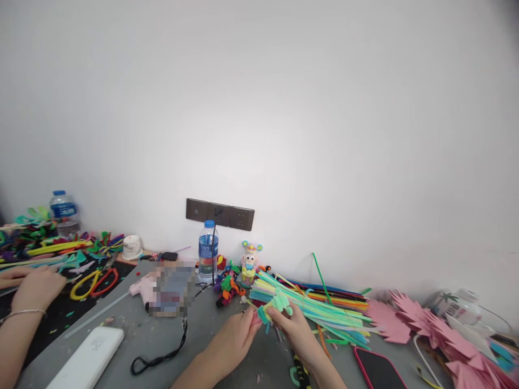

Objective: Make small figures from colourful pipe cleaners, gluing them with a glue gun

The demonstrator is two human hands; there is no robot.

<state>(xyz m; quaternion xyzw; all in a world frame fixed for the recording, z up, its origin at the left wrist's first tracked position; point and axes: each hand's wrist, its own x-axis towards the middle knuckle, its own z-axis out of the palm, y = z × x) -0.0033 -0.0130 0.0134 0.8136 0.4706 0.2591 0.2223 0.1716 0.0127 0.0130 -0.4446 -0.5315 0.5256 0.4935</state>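
Low in the middle of the head view, my left hand (234, 336) and my right hand (299, 330) meet on one small pipe-cleaner craft (279, 303). It is fuzzy, mint green with some yellow, and a pink bit shows at my left fingertips. Both hands are closed, pinching it between the fingers, which partly cover it. Just behind it lies a bundle of pastel pipe cleaners (312, 308). A small figurine (249, 262) with big eyes and a decorated hat stands beyond my hands, next to a heap of coloured pipe-cleaner pieces (229, 283).
A co-worker's hand (38, 292) rests at the left near yellow-and-orange scissors (95, 282). Around me are a water bottle (208, 251), a pink glue gun (144, 290), a white power bank (87, 359), a phone (379, 370) and pink cut paper (425, 324). The wall has sockets (220, 214).
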